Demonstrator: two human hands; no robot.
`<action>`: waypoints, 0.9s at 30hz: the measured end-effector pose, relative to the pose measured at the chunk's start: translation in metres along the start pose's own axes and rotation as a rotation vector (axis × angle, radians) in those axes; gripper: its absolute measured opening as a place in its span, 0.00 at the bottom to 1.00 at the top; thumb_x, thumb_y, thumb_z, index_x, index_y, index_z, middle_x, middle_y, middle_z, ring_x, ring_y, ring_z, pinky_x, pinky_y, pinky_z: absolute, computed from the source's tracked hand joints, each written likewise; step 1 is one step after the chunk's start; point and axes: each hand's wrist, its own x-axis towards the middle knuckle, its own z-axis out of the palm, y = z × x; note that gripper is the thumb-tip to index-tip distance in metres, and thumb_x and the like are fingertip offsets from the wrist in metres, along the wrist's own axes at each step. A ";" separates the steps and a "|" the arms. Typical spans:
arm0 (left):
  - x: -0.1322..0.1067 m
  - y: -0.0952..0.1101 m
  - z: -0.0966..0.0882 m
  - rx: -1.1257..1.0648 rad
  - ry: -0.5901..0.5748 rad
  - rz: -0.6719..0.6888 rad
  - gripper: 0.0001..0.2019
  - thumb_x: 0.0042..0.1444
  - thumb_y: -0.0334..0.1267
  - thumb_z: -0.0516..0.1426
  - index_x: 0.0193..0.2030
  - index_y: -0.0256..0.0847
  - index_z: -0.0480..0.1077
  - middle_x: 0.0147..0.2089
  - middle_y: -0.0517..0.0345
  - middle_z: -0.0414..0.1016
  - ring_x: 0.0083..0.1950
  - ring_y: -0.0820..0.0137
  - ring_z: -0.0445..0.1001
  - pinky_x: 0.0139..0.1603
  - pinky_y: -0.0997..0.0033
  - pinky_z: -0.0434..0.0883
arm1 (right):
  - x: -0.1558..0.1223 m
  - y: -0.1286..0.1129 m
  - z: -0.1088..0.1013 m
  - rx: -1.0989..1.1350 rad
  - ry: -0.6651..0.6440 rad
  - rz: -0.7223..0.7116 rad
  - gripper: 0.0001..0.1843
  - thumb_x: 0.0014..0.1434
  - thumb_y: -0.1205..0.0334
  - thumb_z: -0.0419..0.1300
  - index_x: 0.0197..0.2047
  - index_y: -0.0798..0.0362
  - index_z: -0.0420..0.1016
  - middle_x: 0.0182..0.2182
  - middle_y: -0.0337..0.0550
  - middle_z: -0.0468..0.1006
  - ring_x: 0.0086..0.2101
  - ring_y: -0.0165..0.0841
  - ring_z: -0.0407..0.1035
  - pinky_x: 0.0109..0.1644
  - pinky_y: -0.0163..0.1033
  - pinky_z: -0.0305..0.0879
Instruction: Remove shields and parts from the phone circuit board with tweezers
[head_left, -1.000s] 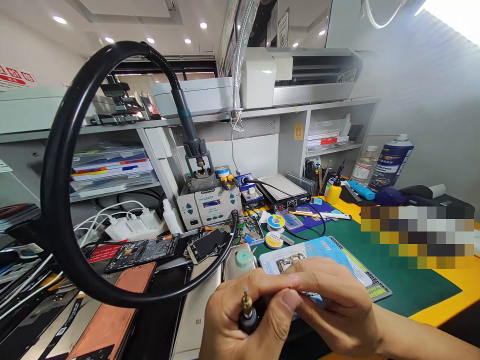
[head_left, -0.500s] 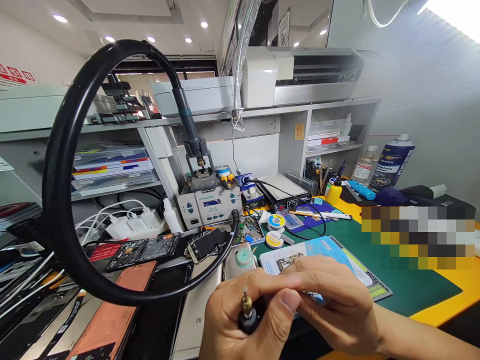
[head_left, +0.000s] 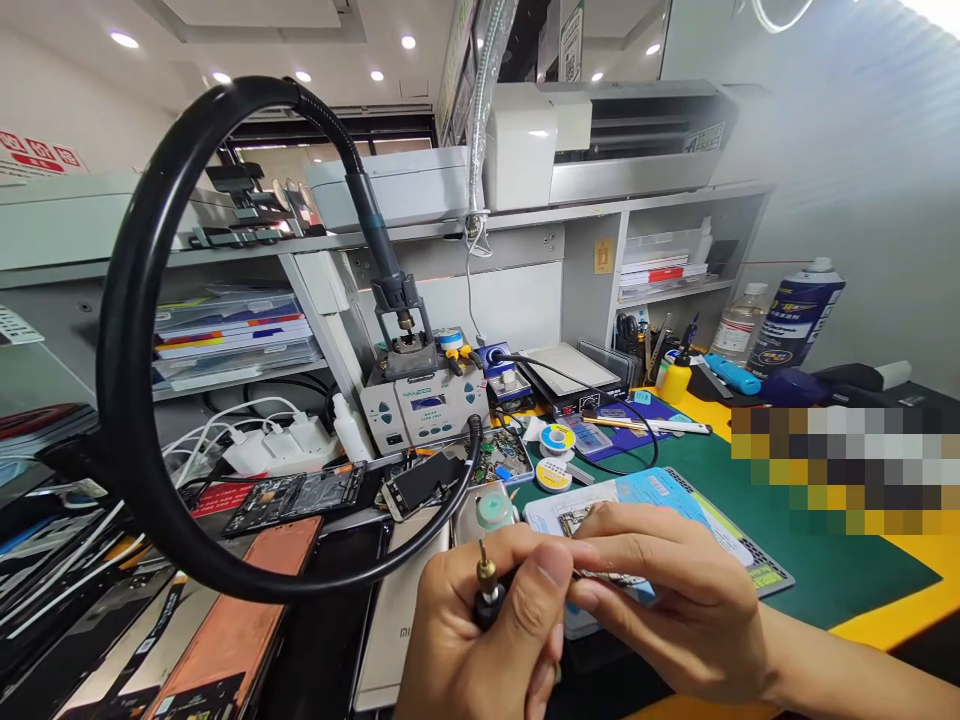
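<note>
The person's left hand (head_left: pixel 469 640) is closed around a black-handled precision tool (head_left: pixel 487 592) with a brass collar. Just beside it, the right hand (head_left: pixel 675 600) pinches a small thin board (head_left: pixel 607 577), held above a blue-and-white printed card (head_left: pixel 660 495) lying on a green work mat (head_left: pixel 840 550).

"MI" on a silver phone (head_left: pixel 397 620)

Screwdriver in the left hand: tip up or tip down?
Tip up: the screwdriver sits in the left hand, its thin shaft rising above the brass collar and black handle, leaning slightly.
</note>
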 end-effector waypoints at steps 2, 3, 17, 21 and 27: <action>0.003 0.001 -0.001 -0.050 -0.016 -0.028 0.39 0.49 0.78 0.75 0.43 0.38 0.90 0.24 0.65 0.67 0.19 0.84 0.62 0.20 0.81 0.60 | 0.001 -0.001 0.000 0.024 0.004 0.016 0.25 0.77 0.72 0.68 0.72 0.49 0.82 0.36 0.47 0.88 0.32 0.36 0.81 0.35 0.38 0.77; 0.004 0.002 -0.002 -0.075 -0.025 -0.040 0.38 0.49 0.77 0.75 0.43 0.38 0.90 0.24 0.65 0.67 0.19 0.84 0.62 0.20 0.82 0.61 | 0.001 -0.001 0.000 0.038 0.009 0.025 0.25 0.77 0.72 0.68 0.72 0.49 0.83 0.35 0.46 0.88 0.32 0.35 0.79 0.35 0.37 0.76; 0.013 0.006 -0.004 -0.235 -0.081 -0.133 0.37 0.51 0.69 0.79 0.51 0.36 0.84 0.25 0.70 0.69 0.20 0.84 0.62 0.18 0.85 0.67 | 0.012 -0.013 -0.002 0.146 0.057 0.234 0.12 0.82 0.58 0.68 0.46 0.53 0.90 0.24 0.37 0.79 0.25 0.29 0.71 0.31 0.34 0.71; 0.014 0.005 -0.003 -0.231 -0.061 -0.136 0.38 0.54 0.70 0.76 0.53 0.36 0.82 0.26 0.70 0.69 0.20 0.83 0.61 0.17 0.84 0.66 | 0.013 -0.013 -0.004 0.141 0.051 0.287 0.15 0.82 0.56 0.67 0.44 0.54 0.90 0.25 0.38 0.79 0.24 0.28 0.70 0.29 0.33 0.70; 0.014 0.002 -0.003 -0.198 -0.014 -0.113 0.39 0.53 0.70 0.78 0.54 0.37 0.79 0.25 0.71 0.69 0.19 0.82 0.62 0.17 0.83 0.65 | 0.008 -0.010 -0.002 0.135 0.029 0.331 0.08 0.78 0.61 0.70 0.44 0.53 0.89 0.29 0.42 0.82 0.29 0.31 0.73 0.33 0.35 0.71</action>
